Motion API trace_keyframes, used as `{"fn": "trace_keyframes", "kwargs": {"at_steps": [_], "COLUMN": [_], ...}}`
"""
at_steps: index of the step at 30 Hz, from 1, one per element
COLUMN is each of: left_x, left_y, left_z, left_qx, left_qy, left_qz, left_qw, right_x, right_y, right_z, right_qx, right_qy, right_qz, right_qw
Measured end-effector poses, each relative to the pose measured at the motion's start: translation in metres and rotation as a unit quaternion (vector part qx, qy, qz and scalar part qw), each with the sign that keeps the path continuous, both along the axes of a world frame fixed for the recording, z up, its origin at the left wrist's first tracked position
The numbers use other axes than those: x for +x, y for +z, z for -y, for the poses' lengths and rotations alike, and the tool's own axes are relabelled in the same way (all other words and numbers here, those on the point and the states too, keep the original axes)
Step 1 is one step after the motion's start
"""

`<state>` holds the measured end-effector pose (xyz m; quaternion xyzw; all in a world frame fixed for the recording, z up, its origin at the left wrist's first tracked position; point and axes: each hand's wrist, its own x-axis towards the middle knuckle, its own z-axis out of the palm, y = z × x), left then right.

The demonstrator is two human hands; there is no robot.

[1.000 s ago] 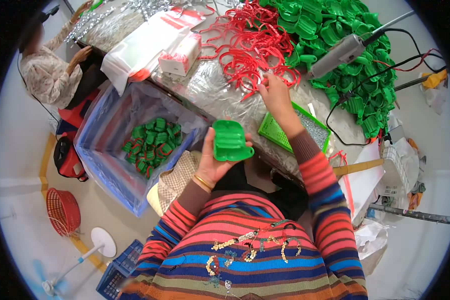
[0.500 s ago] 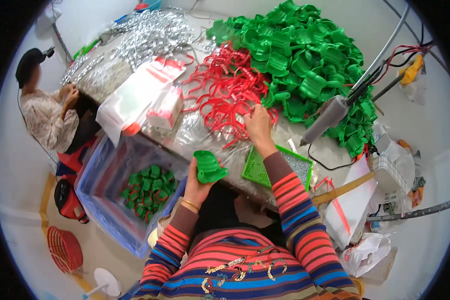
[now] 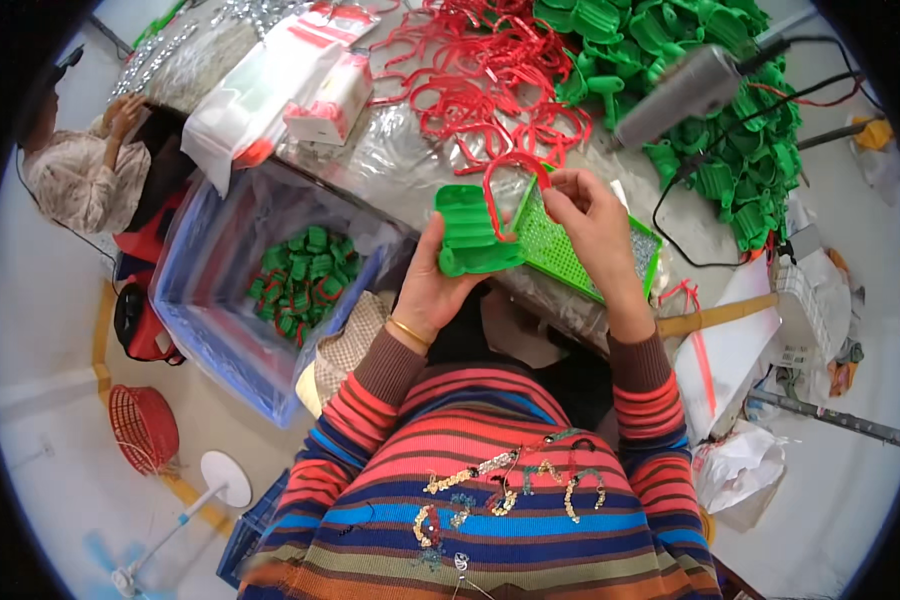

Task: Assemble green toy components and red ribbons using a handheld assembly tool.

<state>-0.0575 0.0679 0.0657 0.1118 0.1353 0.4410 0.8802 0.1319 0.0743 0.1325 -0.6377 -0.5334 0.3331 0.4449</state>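
In my left hand (image 3: 426,285) is a ridged green plastic piece (image 3: 473,232), hollow like a small basket, gripped with the thumb along its side. My right hand (image 3: 600,222) pinches one end of a thin red curved handle (image 3: 516,160) between thumb and fingers. The handle's other end hangs at the green piece's right edge; whether it is seated there I cannot tell. Beneath my right hand lies a bright green perforated tray (image 3: 568,260) holding small silvery bits. Beyond it spreads a heap of red handles (image 3: 500,75).
A big pile of green pieces (image 3: 715,110) covers the back right. A grey cylindrical tool (image 3: 682,95) hangs before it on a cable. Left stands a lined blue crate (image 3: 202,300) with finished-looking green-and-red pieces (image 3: 305,265). A small box (image 3: 330,100) and a seated person (image 3: 85,185) are farther left.
My right hand has come back from the red heap with one handle, toward the green piece. My left hand has raised the green piece and moved it right. The view has tipped downward.
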Motion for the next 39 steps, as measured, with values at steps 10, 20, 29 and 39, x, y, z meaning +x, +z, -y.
{"fn": "trace_keyframes", "kwargs": {"at_steps": [10,20,29,39], "left_x": [0.052,0.061,0.065,0.063], "left_y": [0.021,0.007,0.015,0.008], "left_z": [0.014,0.019,0.028,0.024], "left_qx": [0.109,0.065,0.095,0.089], "left_qy": [-0.101,-0.098,-0.072,-0.079], "left_qz": [-0.022,0.012,0.015,0.008], "left_qw": [0.989,0.993,0.993,0.993], "right_x": [0.029,0.051,0.049,0.043], "right_y": [0.019,0.017,-0.007,-0.014], "right_z": [0.052,0.064,0.069,0.07], "right_qx": [-0.072,-0.075,-0.095,-0.098], "right_qy": [-0.02,-0.002,-0.024,-0.043], "right_qz": [0.123,-0.098,-0.162,-0.086], "right_qw": [0.99,0.992,0.982,0.991]}}
